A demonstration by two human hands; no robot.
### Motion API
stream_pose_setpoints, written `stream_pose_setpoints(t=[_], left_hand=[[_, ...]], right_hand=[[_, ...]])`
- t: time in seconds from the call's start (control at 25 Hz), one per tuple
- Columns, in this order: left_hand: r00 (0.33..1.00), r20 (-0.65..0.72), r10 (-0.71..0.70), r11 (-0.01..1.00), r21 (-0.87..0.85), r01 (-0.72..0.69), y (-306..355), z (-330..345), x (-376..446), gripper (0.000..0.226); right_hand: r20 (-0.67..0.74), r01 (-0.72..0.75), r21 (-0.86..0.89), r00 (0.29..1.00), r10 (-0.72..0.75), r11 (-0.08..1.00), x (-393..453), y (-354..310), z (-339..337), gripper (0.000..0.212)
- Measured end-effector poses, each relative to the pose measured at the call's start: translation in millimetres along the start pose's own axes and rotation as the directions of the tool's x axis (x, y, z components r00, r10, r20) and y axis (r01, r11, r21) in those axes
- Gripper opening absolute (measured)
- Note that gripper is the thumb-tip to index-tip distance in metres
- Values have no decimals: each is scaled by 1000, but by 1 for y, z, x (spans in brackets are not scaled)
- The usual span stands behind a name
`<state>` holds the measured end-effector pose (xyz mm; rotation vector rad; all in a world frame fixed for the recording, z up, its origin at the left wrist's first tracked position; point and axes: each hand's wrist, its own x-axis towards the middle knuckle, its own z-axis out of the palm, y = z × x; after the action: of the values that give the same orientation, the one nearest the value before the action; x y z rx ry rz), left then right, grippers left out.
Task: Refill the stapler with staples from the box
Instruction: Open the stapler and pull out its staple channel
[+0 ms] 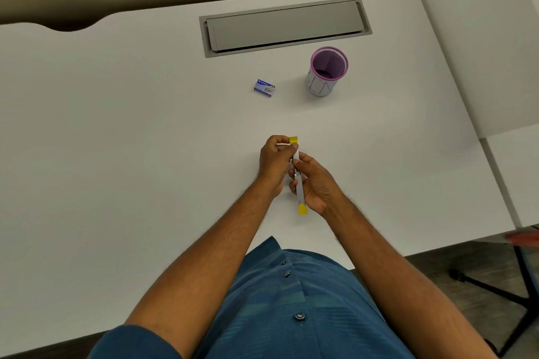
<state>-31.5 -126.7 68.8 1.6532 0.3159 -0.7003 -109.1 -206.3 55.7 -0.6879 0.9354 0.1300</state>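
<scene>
A small yellow and metal stapler is held above the white desk, folded open lengthwise, one yellow end pointing away from me and the other toward me. My left hand grips its far end near the yellow tip. My right hand holds the near metal part, fingers curled around it. The blue staple box lies closed on the desk, well beyond both hands and untouched.
A purple mesh pen cup stands to the right of the staple box. A grey cable hatch is set into the desk behind them. A second white desk adjoins on the right; a black stand leg is on the floor.
</scene>
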Motion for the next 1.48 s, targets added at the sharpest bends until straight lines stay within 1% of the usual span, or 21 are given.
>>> stream_pose_setpoints(t=[0.12, 0.28, 0.44, 0.56, 0.68, 0.76, 0.84, 0.92, 0.96, 1.04, 1.08, 1.12, 1.2, 1.32, 1.44, 1.48], left_hand=[[1000, 3, -7, 1000, -8, 7, -2, -1, 1, 25], [1000, 21, -16, 999, -46, 17, -3, -1, 3, 18], [998, 44, -40, 995, -85, 44, -5, 0, 4, 16], [999, 42, -34, 996, -84, 37, -8, -1, 6, 12], [998, 39, -39, 995, -87, 43, -11, -4, 7, 11], [999, 30, -41, 995, -86, 43, -12, -6, 8, 11], [999, 19, -35, 996, -81, 36, -11, -7, 9, 12], [1000, 9, -21, 997, -78, 22, -10, -8, 10, 15], [1000, 6, -20, 996, -83, 21, -8, -8, 10, 16], [999, 7, -38, 994, -105, 39, -6, -9, 10, 20], [998, 9, -58, 990, -131, 59, -6, -9, 10, 21], [997, 15, -81, 982, -172, 83, -5, -8, 9, 20], [993, 26, -113, 967, -227, 116, -3, -8, 9, 14], [986, 68, -152, 954, -251, 165, 2, -10, 9, 33], [985, 75, -152, 958, -234, 166, 5, -12, 9, 41], [985, 88, -151, 957, -235, 168, 6, -12, 8, 43]], right_hand=[[-30, 46, -58, 998, -47, 997, 1, 3, 1, 21], [-58, 129, -150, 989, -139, 980, -1, 2, 2, 35], [-104, 224, -338, 956, -273, 914, -3, 3, 0, 48], [-118, 300, -514, 903, -412, 804, -3, 8, -3, 42], [-55, 344, -646, 869, -492, 681, 0, 10, -6, 31], [-17, 356, -722, 848, -529, 593, 2, 11, -8, 28], [14, 343, -794, 835, -550, 502, 4, 11, -9, 30], [49, 317, -856, 837, -546, 409, 4, 10, -7, 29], [74, 300, -889, 839, -539, 346, 3, 9, -7, 28], [137, 270, -946, 835, -534, 181, 1, 10, -5, 28], [160, 262, -958, 826, -540, 117, 0, 11, -4, 28], [171, 259, -962, 815, -554, 83, -2, 12, -4, 27], [173, 260, -963, 793, -584, 68, -5, 13, -4, 26], [174, 255, -966, 778, -604, 50, -8, 10, -7, 27], [202, 303, -951, 747, -634, 53, -10, 5, -7, 28], [215, 312, -949, 750, -626, 47, -10, 4, -6, 28]])
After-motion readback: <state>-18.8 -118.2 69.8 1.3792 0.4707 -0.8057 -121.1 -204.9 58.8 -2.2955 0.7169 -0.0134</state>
